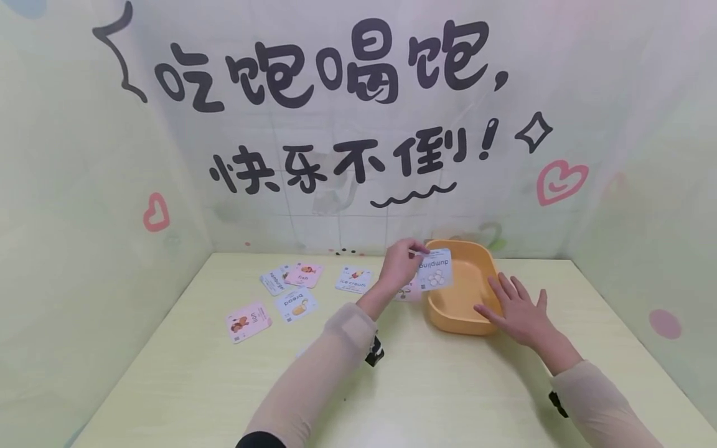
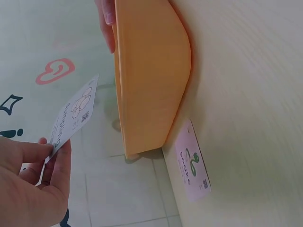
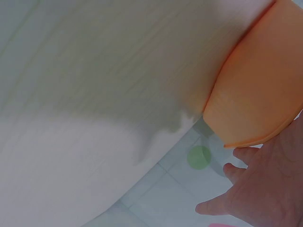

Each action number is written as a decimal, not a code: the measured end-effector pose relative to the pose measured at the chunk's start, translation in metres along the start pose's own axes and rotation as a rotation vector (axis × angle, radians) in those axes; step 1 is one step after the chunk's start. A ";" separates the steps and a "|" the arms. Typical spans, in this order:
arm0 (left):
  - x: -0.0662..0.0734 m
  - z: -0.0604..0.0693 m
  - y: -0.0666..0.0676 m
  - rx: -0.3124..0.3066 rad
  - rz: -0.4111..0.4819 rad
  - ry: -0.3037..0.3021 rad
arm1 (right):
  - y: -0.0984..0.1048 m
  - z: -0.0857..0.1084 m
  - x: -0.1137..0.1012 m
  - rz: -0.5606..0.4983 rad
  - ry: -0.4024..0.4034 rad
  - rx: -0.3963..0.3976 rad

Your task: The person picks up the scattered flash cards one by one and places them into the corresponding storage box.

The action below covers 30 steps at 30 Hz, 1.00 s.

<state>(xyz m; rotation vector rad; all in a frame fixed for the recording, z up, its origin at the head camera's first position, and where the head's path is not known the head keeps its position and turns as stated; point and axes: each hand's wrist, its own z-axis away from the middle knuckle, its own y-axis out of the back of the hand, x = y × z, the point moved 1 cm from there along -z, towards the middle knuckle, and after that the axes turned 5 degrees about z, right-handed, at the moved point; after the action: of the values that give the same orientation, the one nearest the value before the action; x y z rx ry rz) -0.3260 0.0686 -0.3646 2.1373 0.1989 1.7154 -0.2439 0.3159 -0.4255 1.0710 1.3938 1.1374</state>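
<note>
Between thumb and fingers, my left hand [image 1: 400, 266] pinches a blue dumpling card [image 1: 435, 271] by its edge. The card is raised at the left rim of an orange plastic basin [image 1: 462, 320]; in the left wrist view the dumpling card [image 2: 73, 113] is tilted and apart from the basin's wall [image 2: 154, 75]. My right hand [image 1: 521, 311] is spread at the basin's right side, its fingers straight at the rim. A pink snake card [image 2: 193, 163] lies on the table beside the basin, partly hidden by the left hand in the head view.
Left of the basin lie an ice cream card [image 1: 353, 279], a fish card [image 1: 304, 274], a hamburger card [image 1: 273, 281], a bread card [image 1: 295, 304] and a lion card [image 1: 249, 322]. The fish card overlaps others. A printed wall curtain [image 1: 313, 230] stands behind the table [image 1: 426, 398].
</note>
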 end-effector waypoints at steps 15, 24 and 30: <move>-0.012 -0.008 -0.036 -0.051 -0.029 0.018 | -0.002 -0.001 0.000 0.010 -0.009 -0.007; -0.014 -0.003 -0.040 -0.127 -0.029 0.062 | -0.002 -0.001 -0.001 0.008 -0.006 -0.006; -0.015 0.000 -0.034 -0.165 -0.050 0.058 | -0.001 0.000 -0.001 0.011 -0.010 -0.010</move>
<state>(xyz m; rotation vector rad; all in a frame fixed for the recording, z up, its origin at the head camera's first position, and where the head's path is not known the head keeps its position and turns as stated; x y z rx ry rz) -0.3254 0.0942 -0.3916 1.9507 0.1215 1.7041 -0.2441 0.3145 -0.4261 1.0770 1.3740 1.1442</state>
